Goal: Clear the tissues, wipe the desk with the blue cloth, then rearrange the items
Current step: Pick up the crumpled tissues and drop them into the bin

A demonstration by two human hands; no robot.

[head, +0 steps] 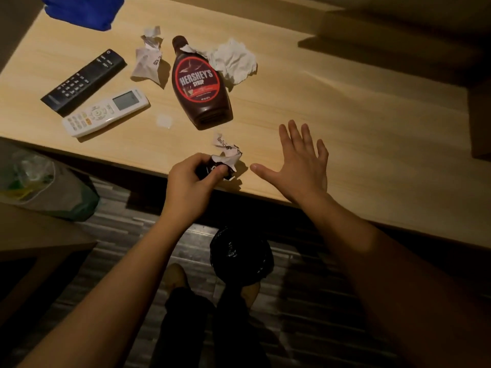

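My left hand (192, 180) is closed around a crumpled printed tissue (228, 155) at the front edge of the wooden desk (345, 123). My right hand (300, 160) hovers flat beside it, fingers spread, holding nothing. Another printed crumpled tissue (147, 62) lies left of a brown syrup bottle (199, 83) that lies on its side. A plain white crumpled tissue (233, 61) rests against the bottle's right shoulder. The blue cloth (82, 10) sits at the desk's far left corner.
A black remote (83, 82) and a white remote (106, 111) lie side by side at the left. A bin lined with a black bag (240, 253) stands on the floor below the desk edge. A plastic bag (39, 184) sits lower left.
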